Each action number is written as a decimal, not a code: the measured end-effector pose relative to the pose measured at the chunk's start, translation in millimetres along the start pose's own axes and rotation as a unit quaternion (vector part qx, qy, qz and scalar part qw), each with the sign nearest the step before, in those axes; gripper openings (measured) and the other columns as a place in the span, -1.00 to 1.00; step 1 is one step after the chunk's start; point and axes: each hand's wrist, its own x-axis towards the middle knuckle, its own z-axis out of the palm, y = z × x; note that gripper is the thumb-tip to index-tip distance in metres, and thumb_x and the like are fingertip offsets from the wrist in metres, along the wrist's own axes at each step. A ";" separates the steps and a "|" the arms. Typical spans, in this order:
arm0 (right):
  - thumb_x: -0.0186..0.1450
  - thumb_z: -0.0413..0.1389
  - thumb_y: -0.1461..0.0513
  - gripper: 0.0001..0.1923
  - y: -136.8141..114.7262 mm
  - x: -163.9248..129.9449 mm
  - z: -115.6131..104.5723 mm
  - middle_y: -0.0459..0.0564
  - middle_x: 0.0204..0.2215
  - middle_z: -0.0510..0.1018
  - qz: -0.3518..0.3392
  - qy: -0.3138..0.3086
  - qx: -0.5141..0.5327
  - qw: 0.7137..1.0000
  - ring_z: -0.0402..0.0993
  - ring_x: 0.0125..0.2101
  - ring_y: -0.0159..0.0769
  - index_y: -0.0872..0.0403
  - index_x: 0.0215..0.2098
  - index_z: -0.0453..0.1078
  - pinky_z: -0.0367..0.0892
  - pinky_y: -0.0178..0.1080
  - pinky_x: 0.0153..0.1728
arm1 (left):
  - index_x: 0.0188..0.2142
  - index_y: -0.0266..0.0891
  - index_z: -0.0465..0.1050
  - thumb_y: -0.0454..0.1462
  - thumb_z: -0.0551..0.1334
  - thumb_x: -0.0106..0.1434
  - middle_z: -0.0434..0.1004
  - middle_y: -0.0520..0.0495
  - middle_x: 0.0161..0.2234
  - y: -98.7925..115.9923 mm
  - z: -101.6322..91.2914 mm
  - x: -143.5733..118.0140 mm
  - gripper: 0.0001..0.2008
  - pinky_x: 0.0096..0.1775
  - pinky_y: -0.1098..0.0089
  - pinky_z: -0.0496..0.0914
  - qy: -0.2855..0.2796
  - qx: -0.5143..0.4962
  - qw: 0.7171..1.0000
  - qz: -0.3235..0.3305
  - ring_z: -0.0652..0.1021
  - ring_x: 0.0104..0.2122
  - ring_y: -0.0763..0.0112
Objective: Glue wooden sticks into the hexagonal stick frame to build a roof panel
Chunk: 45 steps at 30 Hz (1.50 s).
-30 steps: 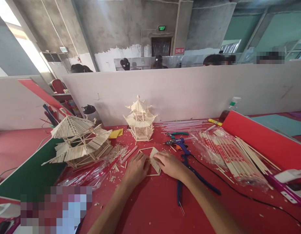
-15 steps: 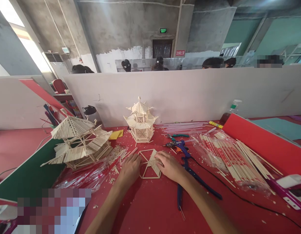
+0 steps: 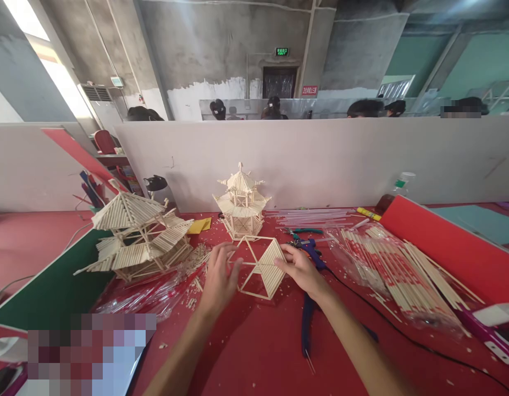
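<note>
A hexagonal frame of thin wooden sticks (image 3: 272,270) is tilted up off the red table in front of me. Its right part is filled with sticks laid side by side; the left part is bare spokes. My right hand (image 3: 300,269) pinches the filled right corner, thumb on top. At the left corner, my left hand (image 3: 220,275) holds the frame loosely between thumb and fingers; the exact contact is partly hidden. Just behind the frame stands a small stick pagoda (image 3: 241,206). A larger stick pavilion (image 3: 139,236) sits to the left.
A blue glue gun (image 3: 307,246), green-handled pliers (image 3: 306,231) and a dark-blue handled tool (image 3: 306,324) lie right of the frame. Bagged sticks (image 3: 386,264) rest farther right, beside a red board (image 3: 444,247). Crumpled plastic (image 3: 155,294) and stick scraps lie left. A pale partition (image 3: 320,159) runs behind.
The frame has come up from the table and tilted, its filled side rising. My right hand has shifted to the frame's right corner, and my left hand has opened out around the left corner.
</note>
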 end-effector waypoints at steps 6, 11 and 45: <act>0.28 0.31 0.05 -0.58 -6.8 -0.8 0.4 0.05 -0.14 0.69 0.006 -0.006 0.051 0.999 0.66 -0.18 -0.10 0.04 0.03 0.45 0.50 -0.12 -0.11 | -0.01 -0.18 0.35 0.02 0.33 0.29 0.63 -0.22 -0.07 6.5 5.7 3.4 -0.57 -0.05 0.15 0.51 -0.095 -0.350 0.907 -0.213 0.65 -0.07 0.12; 0.28 0.31 0.06 -0.60 -9.8 -0.8 2.5 0.02 -0.14 0.69 0.000 -0.001 0.066 0.998 0.65 -0.18 -0.13 0.03 0.02 0.44 0.47 -0.15 -0.12 | -0.09 -0.21 0.40 0.00 0.42 0.19 0.65 -0.20 -0.14 8.5 10.0 2.7 -0.54 -0.09 0.21 0.51 -0.079 -0.377 0.892 -0.235 0.67 -0.16 0.16; 0.12 0.43 0.00 -0.54 -18.8 -1.4 -3.6 -0.02 -0.23 0.69 0.026 0.125 0.188 0.974 0.63 -0.20 -0.08 0.00 -0.13 0.44 0.48 -0.15 -0.20 | -0.27 -0.15 0.38 0.06 0.19 0.37 0.55 -0.04 -0.30 -5.9 6.9 4.9 -0.67 -0.29 0.34 0.44 -0.104 -0.409 0.870 -0.257 0.55 -0.38 0.37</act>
